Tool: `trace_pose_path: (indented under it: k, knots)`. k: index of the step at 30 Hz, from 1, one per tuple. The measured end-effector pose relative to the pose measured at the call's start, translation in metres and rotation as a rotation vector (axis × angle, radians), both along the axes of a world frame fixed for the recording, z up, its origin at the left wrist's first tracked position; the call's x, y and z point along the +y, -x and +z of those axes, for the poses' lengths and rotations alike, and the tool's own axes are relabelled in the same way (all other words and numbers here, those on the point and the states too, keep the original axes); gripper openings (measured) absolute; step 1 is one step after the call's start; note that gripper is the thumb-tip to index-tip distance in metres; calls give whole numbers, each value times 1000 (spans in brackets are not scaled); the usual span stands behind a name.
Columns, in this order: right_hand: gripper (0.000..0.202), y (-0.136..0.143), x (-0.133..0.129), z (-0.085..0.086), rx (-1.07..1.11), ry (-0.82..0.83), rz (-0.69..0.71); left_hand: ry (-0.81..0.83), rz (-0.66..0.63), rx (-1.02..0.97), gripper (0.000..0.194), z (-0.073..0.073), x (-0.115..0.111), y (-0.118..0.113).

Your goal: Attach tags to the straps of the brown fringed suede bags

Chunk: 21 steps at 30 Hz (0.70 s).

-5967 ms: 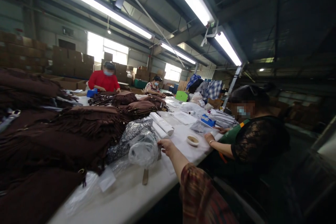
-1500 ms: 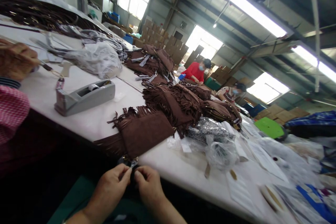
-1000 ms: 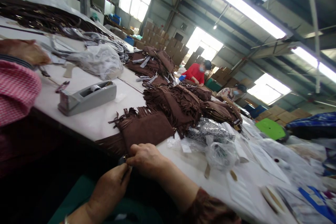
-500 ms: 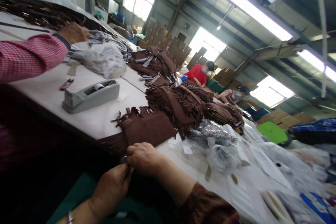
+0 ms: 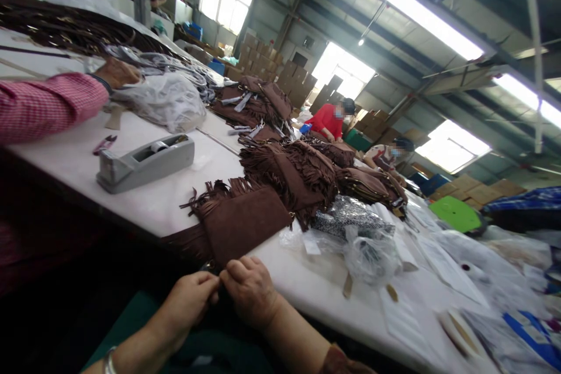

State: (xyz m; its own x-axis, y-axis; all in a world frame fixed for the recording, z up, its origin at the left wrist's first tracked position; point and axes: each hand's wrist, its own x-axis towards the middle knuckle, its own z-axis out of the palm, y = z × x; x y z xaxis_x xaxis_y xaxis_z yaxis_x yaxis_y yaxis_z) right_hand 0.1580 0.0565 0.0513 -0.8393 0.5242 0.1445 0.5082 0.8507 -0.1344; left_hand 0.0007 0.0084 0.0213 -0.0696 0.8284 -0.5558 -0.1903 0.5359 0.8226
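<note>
A brown fringed suede bag point(image 5: 245, 219) lies at the front edge of the white table, its fringe hanging toward the edge. Just below the bag's near corner, my left hand point(image 5: 188, 298) is closed in a pinch. Close against it, my right hand point(image 5: 249, 286) has its fingers curled and pressed together. A small dark, shiny piece point(image 5: 211, 267) shows above the left fingertips at the bag's corner. What the fingers grip is too small and covered to make out.
A grey tape dispenser point(image 5: 144, 162) and a small pink-handled tool point(image 5: 105, 145) lie left. A co-worker's hand point(image 5: 117, 72) is beside clear plastic bags point(image 5: 169, 99). More fringed bags point(image 5: 289, 175) are piled behind. Plastic-wrapped material point(image 5: 355, 216) lies right. Two people sit farther back.
My right hand has moved down and slightly right, off the bag's lower edge. My left hand has shifted slightly, still close to it. The co-worker's hand has moved a little left and down.
</note>
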Motion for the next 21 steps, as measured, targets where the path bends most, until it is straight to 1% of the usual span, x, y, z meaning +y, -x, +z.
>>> trace_pose_path:
  k: [3, 5, 6, 7, 8, 9, 11, 12, 13, 14, 16, 18, 21]
  knots:
    - [30, -16, -12, -10, 102, 65, -31, 81, 59, -248, 48, 3, -1, 0]
    - [34, -25, -21, -17, 232, 168, -97, 79, 76, -308, 52, 5, -3, 0]
    - [32, -27, -26, -21, 336, 252, -174, 74, 71, -302, 54, 5, -3, 0]
    - [29, -27, -30, -24, 460, 363, -286, 65, 62, -276, 54, 5, -4, 0]
    - [25, -25, -33, -27, 583, 509, -426, 55, 47, -239, 54, 4, -5, -1]
    - [25, -21, -35, -30, 692, 689, -576, 45, 33, -200, 55, 4, -6, -3]
    - [38, -8, -36, -34, 829, 1082, -833, 29, 13, -131, 57, 3, -8, -7]
    - [46, 0, -35, -34, 862, 1249, -913, 16, 4, -102, 58, 3, -9, -9]
    - [50, 8, -34, -34, 891, 1374, -950, 4, -10, -77, 58, 4, -10, -10]
    - [53, 15, -32, -34, 923, 1446, -959, -3, -25, -55, 58, 4, -11, -11]
    - [51, 25, -27, -33, 996, 1488, -951, -14, -51, -25, 57, 6, -13, -12]
    - [46, 30, -23, -33, 1062, 1494, -946, -7, -86, -4, 59, 3, -15, -11]
    - [40, 31, -20, -34, 1131, 1500, -979, -22, -200, 75, 59, -8, -20, -7]
